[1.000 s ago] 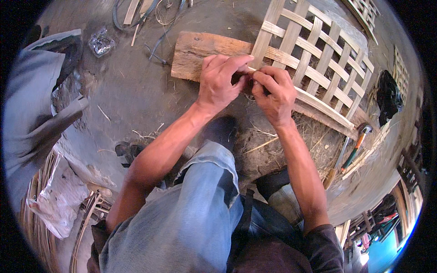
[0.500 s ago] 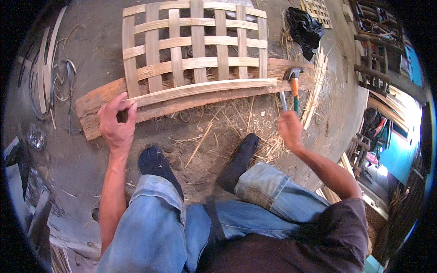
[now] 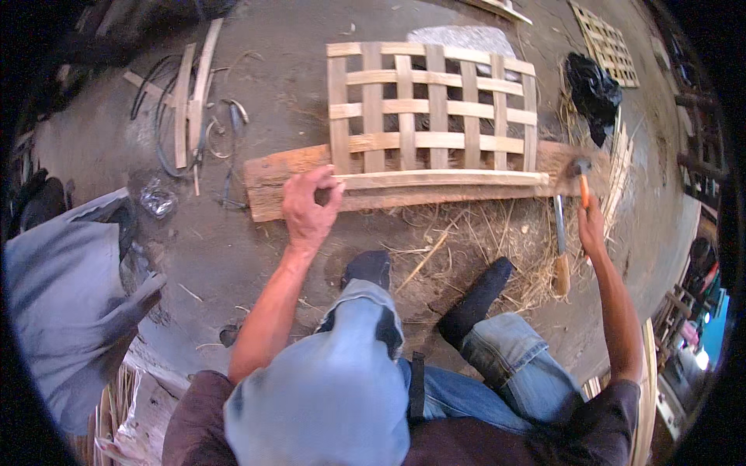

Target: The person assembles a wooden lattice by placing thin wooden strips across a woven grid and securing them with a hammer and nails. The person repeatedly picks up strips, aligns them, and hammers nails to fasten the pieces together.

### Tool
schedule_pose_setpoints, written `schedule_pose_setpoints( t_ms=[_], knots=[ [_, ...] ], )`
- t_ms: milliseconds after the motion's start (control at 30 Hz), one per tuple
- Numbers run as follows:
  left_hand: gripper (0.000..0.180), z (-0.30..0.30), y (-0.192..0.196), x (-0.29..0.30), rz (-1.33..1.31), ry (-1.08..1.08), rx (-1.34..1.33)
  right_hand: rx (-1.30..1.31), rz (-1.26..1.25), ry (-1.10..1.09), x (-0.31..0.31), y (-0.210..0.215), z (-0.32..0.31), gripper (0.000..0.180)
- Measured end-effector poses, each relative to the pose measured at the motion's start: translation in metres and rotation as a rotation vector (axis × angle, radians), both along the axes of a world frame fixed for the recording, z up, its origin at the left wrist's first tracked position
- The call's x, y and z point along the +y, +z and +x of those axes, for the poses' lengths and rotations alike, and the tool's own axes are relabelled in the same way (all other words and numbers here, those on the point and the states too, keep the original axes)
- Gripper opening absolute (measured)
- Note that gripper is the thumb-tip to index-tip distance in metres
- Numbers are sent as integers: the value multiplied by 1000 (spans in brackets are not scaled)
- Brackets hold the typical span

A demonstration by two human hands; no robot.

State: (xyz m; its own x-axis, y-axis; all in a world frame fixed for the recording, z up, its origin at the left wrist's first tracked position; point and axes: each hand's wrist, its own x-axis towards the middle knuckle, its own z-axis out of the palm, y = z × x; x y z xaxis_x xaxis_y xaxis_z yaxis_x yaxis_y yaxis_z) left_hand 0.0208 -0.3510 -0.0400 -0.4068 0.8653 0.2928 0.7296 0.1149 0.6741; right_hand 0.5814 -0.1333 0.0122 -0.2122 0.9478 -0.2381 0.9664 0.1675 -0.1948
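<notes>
The left hand [image 3: 308,208] pinches its fingers at the end of a bamboo strip [image 3: 443,179] lying on the plank [image 3: 272,182] under the woven lattice [image 3: 431,105]. The right hand [image 3: 590,225] clasps an orange-handled hammer [image 3: 579,175].

Bare concrete floor [image 3: 295,46] lay open left of the woven bamboo lattice panel [image 3: 431,105]; straw litter [image 3: 482,241] and a wooden-handled knife [image 3: 560,245] crowded its near edge.

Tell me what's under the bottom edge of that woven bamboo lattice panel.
A long wooden plank lies on the ground beneath the woven lattice panel, under its lower edge. The left hand rests on the plank's left part. Whatever lies under the plank itself is hidden.
</notes>
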Motion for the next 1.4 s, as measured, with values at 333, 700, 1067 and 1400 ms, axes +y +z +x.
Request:
schedule_pose_setpoints(
  t_ms=[333,700,1067,1400],
  knots=[
    [39,-2,-5,-2,49,-9,-67,442,120,-247,29,146,-62,40],
    [37,-6,-3,-1,82,-4,-88,805,-128,-197,57,182,-308,37],
    [38,-6,-4,-3,127,-27,-114,750,-331,-68,-3,198,-392,40],
    [43,-14,-6,-7,64,-17,-107,790,-338,63,-18,161,-512,26]
  ],
)
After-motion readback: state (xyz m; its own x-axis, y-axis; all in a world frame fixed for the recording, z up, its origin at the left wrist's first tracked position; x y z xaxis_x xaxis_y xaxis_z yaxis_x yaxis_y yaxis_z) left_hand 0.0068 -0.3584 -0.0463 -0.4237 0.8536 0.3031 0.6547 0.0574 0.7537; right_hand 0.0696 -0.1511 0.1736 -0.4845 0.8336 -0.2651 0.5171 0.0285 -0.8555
